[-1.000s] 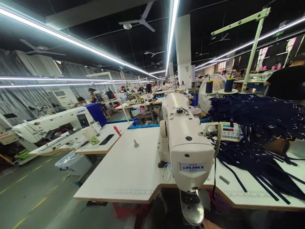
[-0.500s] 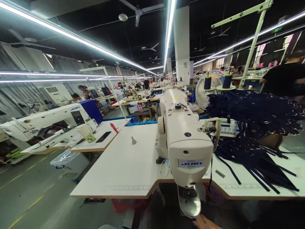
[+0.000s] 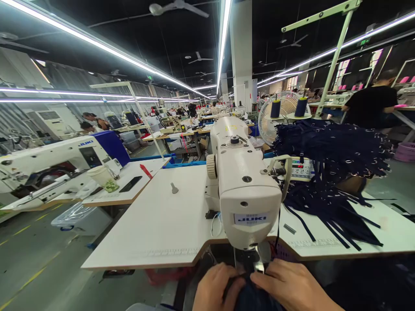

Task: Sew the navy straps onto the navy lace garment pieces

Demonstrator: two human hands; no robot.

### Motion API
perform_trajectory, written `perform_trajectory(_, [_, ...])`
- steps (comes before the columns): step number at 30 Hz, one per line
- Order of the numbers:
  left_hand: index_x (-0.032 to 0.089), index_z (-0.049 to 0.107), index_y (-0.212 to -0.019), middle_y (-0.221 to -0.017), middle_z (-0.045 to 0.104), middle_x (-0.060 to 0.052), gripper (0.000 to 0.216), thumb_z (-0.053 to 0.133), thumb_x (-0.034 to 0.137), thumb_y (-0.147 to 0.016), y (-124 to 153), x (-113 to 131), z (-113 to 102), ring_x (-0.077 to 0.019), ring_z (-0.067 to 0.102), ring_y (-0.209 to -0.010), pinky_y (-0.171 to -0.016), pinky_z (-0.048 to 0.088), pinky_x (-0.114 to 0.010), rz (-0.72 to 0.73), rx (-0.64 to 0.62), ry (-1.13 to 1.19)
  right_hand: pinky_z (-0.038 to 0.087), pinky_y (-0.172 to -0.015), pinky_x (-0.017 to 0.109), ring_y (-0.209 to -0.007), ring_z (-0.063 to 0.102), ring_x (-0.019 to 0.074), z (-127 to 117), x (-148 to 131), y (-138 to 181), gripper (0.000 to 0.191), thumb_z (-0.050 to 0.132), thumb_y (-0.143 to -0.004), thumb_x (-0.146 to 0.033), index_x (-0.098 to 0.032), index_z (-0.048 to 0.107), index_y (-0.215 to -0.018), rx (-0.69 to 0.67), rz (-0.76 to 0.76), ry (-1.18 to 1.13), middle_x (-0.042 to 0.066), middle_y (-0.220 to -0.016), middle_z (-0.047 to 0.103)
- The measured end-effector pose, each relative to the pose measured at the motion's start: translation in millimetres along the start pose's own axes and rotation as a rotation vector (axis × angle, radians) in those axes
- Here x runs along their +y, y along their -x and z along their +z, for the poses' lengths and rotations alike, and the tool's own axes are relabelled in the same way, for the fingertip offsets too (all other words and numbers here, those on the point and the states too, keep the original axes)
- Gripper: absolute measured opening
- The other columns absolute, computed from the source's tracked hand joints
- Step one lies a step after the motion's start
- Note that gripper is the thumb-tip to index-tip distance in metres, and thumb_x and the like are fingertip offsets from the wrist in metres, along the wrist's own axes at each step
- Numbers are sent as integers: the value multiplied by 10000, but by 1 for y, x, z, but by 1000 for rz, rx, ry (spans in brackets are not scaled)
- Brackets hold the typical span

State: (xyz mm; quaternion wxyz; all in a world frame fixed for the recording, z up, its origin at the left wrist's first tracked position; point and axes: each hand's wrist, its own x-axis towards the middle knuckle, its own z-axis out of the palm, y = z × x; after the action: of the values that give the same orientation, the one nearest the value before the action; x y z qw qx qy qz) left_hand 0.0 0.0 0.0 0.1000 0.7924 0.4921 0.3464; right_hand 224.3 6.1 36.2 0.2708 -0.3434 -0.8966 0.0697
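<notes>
A cream JUKI sewing machine [image 3: 243, 181] stands on a white table [image 3: 162, 224], its head facing me. At the bottom edge, my left hand [image 3: 215, 287] and my right hand [image 3: 292, 285] press together on a piece of dark navy fabric [image 3: 251, 298] right under the machine's foot [image 3: 248, 259]. The fingers of both hands curl on the cloth. A big heap of navy straps [image 3: 330, 155] with small metal rings lies on the table to the right of the machine, several straps trailing toward the front edge.
A control panel [image 3: 300, 168] sits behind the machine, with a fan [image 3: 279, 114] and two navy thread cones [image 3: 301, 106] beyond. Another JUKI machine [image 3: 55, 160], a cup [image 3: 102, 178] and a phone [image 3: 130, 183] are on the left table. A person in black [image 3: 369, 106] stands at right.
The view has tipped downward and my two hands have come into sight at the bottom, holding navy fabric under the machine's foot. Half a second ago only a fingertip showed.
</notes>
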Motion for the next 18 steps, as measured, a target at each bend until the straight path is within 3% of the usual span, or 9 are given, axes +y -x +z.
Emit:
perform_trajectory(2, [253,646,-918,-863,671,-1,249,419,334,-979,-10,6,-1,-138,620,-829,-783,453,-258,130,259,-166,550,-618,252,-687,702,201,11,12,0,283,418,-997,-260,-273,656,-1150,41,60,4,45,-819,734])
perform_trajectory(4, [276,665,-933,-912,696,16,239,431,282,-977,-17,11,0,-126,624,-912,-903,412,-270,278,427,-230,571,-736,254,-840,726,208,18,17,1,306,421,-1001,-282,-282,632,-1222,5,195,-159,51,-952,751])
perform_trajectory(6, [277,674,-962,-911,715,57,256,420,263,-985,-21,13,1,-83,626,-934,-957,369,-233,445,421,-259,530,-902,250,-1039,688,201,21,18,1,311,422,-1004,-313,-293,627,-1236,-44,302,-380,36,-1116,727])
perform_trajectory(9, [278,646,-1105,-1008,721,103,293,374,242,-1001,-22,13,-1,-35,604,-1015,-903,363,-199,585,208,-439,463,-996,264,-1124,636,203,25,17,3,304,439,-992,-392,-255,659,-1150,-14,479,-652,37,-1091,715])
perform_trajectory(11, [313,638,-1114,-1045,714,129,315,347,248,-1013,-21,13,0,-28,584,-1047,-835,361,-227,544,177,-492,518,-810,250,-871,673,185,31,17,3,307,453,-972,-446,-221,625,-1091,65,609,-781,5,-794,674])
perform_trajectory(14, [342,663,-1001,-951,725,139,395,270,311,-1032,-19,18,8,-47,599,-969,-805,336,-282,410,286,-429,405,-544,219,-538,473,128,36,19,-1,266,455,-952,-482,-222,513,-953,140,711,-883,-97,-558,387])
perform_trajectory(16, [340,667,-946,-899,726,128,425,251,350,-1031,-18,22,13,-67,607,-934,-817,327,-305,357,327,-410,387,-570,224,-571,458,129,33,20,-8,250,452,-948,-472,-231,464,-880,137,726,-871,-94,-585,376])
perform_trajectory(18, [335,667,-925,-870,723,113,413,266,361,-1025,-19,26,15,-87,611,-921,-824,324,-318,320,355,-439,419,-651,245,-683,535,157,28,21,-17,219,441,-946,-445,-235,457,-886,111,717,-829,-57,-663,491])
